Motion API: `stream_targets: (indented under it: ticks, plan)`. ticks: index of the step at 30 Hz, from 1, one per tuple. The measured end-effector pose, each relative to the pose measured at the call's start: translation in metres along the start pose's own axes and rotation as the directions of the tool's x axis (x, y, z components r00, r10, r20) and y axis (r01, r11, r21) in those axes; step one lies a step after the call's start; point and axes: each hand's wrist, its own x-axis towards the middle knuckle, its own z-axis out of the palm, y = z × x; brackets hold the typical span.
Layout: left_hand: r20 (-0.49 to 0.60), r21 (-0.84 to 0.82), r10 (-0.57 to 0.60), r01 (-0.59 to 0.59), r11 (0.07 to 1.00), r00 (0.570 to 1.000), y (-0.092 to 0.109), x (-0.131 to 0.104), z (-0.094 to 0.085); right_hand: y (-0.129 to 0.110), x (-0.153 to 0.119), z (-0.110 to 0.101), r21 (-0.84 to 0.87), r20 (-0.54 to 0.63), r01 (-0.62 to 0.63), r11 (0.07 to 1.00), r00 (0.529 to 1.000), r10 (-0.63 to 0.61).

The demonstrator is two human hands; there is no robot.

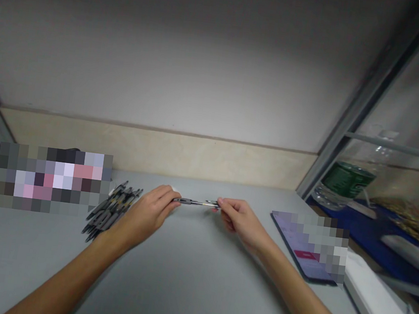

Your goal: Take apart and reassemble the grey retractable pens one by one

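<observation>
A slim dark pen [190, 202] lies level between my two hands, above the grey table. Pinched between the thumb and fingers of my left hand [155, 206] is its left end, a dark barrel. My right hand [238, 216] grips the other end, where a thin shiny piece like a clip shows at the fingertips. The middle of the pen looks thinner and paler; whether its parts are joined or apart I cannot tell. Just left of my left wrist a pile of similar dark pens [111, 211] rests on the table, partly hidden by that arm.
On the right of the table [186, 286] lie a phone [308, 255], its screen lit and partly blurred out, and a white rounded device [378, 305]. A bottle with a green label [348, 179] stands beyond the metal post [333, 141]. Blurred-out items [53, 181] sit back left.
</observation>
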Motion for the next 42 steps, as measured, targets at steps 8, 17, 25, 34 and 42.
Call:
stream_targets:
  ticks: [8, 17, 25, 34, 42]
  plan:
    - [0.025, 0.156, 0.089, -0.092, 0.984, 0.996, 0.001, 0.0, 0.007, 0.003, 0.0, 0.001, 0.203, 0.177, -0.15, 0.968, 0.978, 0.114]
    - [-0.015, 0.293, 0.163, -0.152, 0.944, 0.986, 0.007, 0.0, 0.006, 0.003, -0.003, 0.0, 0.328, 0.418, -0.391, 0.86, 0.876, 0.239]
    - [0.008, 0.08, 0.056, -0.057, 0.995, 0.998, 0.004, -0.005, 0.015, 0.003, -0.004, 0.005, -0.029, 0.212, -0.048, 0.998, 0.976, 0.053]
    - [0.128, -0.211, -0.177, 0.201, 0.957, 0.976, 0.005, -0.004, 0.018, 0.002, -0.002, 0.003, -0.372, 0.069, 0.248, 0.895, 0.968, -0.24]
    - [-0.091, -0.296, -0.082, 0.052, 0.954, 0.992, 0.002, -0.002, 0.011, 0.002, 0.0, -0.003, -0.113, 0.082, 0.072, 0.991, 0.995, -0.063]
